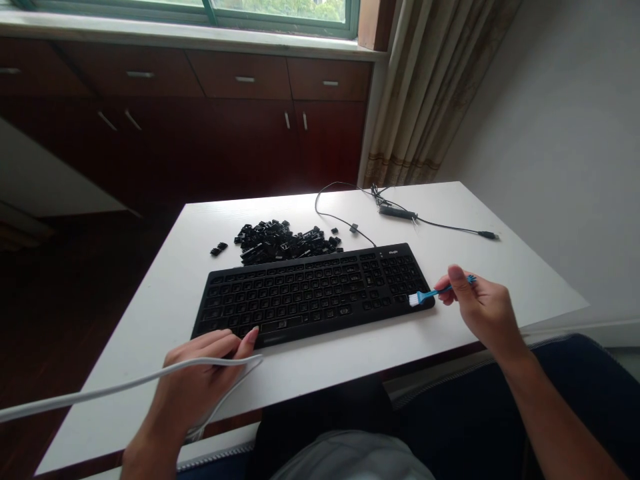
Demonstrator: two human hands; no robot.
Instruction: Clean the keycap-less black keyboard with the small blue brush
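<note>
Step in hand, by my reading: brushing out the keyboard [313, 291] with its caps off. Keyboard lies across the middle of the white counter [160, 293], bare switch wells showing over most of the board.

Right hand [480, 303], off the keyboard's right end, fingers clamped on the handle of a blue brush [440, 291]. White bristles touch the keyboard's near right corner.

Left hand [205, 373] at the keyboard's near left corner, fingers together and flat, tips touching the front edge; holds nothing, seems to be steadying the board. A white cable [125, 385] crosses over this hand.

Pile of keycaps [283, 241] just behind the keyboard, left of its centre. Black cord [400, 213] loops behind the keyboard's right end.

Next move, as judged: draw bristles leftward along the rows with light strokes, left hand keeping the board from sliding.
</note>
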